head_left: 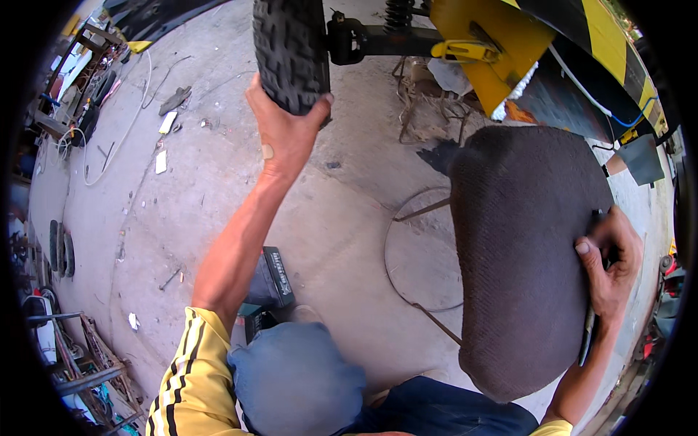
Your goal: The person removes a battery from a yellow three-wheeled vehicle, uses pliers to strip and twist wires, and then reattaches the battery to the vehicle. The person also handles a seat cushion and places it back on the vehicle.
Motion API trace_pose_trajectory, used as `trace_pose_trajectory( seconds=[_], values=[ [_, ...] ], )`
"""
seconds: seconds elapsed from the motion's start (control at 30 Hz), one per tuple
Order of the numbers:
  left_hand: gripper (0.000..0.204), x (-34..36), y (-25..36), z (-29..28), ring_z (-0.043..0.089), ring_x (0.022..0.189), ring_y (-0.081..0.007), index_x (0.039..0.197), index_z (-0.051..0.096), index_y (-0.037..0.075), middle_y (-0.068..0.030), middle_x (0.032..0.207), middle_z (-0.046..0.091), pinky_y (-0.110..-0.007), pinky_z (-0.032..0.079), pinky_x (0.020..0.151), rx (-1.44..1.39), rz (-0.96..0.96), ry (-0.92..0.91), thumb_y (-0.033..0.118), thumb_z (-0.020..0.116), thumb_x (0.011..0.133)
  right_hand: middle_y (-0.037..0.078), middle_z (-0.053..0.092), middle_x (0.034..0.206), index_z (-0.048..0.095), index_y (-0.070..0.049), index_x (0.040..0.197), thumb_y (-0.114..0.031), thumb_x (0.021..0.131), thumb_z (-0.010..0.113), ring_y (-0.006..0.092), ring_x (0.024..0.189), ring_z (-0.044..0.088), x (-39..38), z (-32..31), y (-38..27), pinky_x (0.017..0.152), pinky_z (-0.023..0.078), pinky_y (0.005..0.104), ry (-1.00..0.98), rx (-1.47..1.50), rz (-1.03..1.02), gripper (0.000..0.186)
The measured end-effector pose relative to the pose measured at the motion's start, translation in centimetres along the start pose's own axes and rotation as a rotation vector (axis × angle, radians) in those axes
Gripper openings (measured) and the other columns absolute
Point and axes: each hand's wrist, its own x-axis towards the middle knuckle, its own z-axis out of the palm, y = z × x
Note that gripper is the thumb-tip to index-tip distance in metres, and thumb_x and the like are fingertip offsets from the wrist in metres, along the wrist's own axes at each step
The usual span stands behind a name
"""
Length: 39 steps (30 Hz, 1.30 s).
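Observation:
My left hand (285, 129) reaches up and grips the lower edge of a black knobby tyre (289, 47), which hangs off the ground on a black axle (385, 40). My right hand (609, 261) holds the right edge of a large dark brown padded seat (523, 254) that stands tilted in front of me. Its fingers curl around the seat's rim. A yellow and black vehicle body (509, 43) sits above the seat. My knees in blue trousers (294, 378) show at the bottom.
The concrete floor (218, 189) carries scattered scraps and a white cable (120, 131) at the left. A small black box (273, 280) lies by my left knee. A thin metal hoop (414, 254) rests beside the seat. Metal frames and tyres line the left edge.

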Motion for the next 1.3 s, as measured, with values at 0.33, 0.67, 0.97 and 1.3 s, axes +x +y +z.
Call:
trace_pose_trajectory(
  seconds=[0.33, 0.67, 0.97, 1.3],
  values=[
    [0.109, -0.5, -1.4, -0.2, 0.052, 0.127, -0.0393, 0.151, 0.024, -0.003, -0.0253, 0.136, 0.047, -0.049, 0.045, 0.107, -0.029, 0.062, -0.058, 0.020, 0.096, 0.073, 0.003, 0.042, 0.074, 0.054, -0.002, 0.080, -0.021, 0.085, 0.085, 0.0147, 0.064, 0.038, -0.1, -0.3, -0.7, 0.060, 0.028, 0.0328, -0.020, 0.005, 0.061, 0.037],
    [0.107, -0.5, -0.4, -1.5, 0.054, 0.128, -0.0395, 0.154, 0.025, -0.004, -0.0256, 0.137, 0.048, -0.047, 0.045, 0.108, -0.011, 0.012, -0.137, 0.031, 0.095, 0.081, 0.002, 0.041, 0.074, 0.054, -0.002, 0.079, -0.018, 0.083, 0.086, 0.0136, 0.063, 0.038, -0.1, -0.4, -0.3, 0.058, 0.027, 0.0321, -0.024, 0.053, 0.029, 0.036],
    [0.087, 2.0, 1.4, -1.2, 0.048, 0.123, -0.0414, 0.148, 0.038, -0.006, -0.0245, 0.133, 0.047, -0.048, 0.040, 0.108, 0.119, 0.142, -0.036, 0.030, 0.089, 0.087, 0.002, 0.040, 0.072, 0.053, -0.003, 0.078, -0.024, 0.085, 0.086, 0.0130, 0.062, 0.036, 0.0, -0.4, -0.8, 0.057, 0.026, 0.0321, -0.035, 0.072, 0.046, 0.040],
    [0.060, -11.3, -12.4, -0.2, 0.053, 0.132, -0.0450, 0.145, 0.046, -0.005, -0.0280, 0.137, 0.056, -0.050, 0.043, 0.114, 0.238, -0.240, -0.621, 0.017, 0.075, 0.097, 0.004, 0.046, 0.071, 0.057, -0.004, 0.077, -0.011, 0.077, 0.087, 0.0152, 0.057, 0.044, 0.7, -0.3, -2.0, 0.053, 0.033, 0.0318, -0.003, 0.115, 0.049, 0.032]
  ],
)
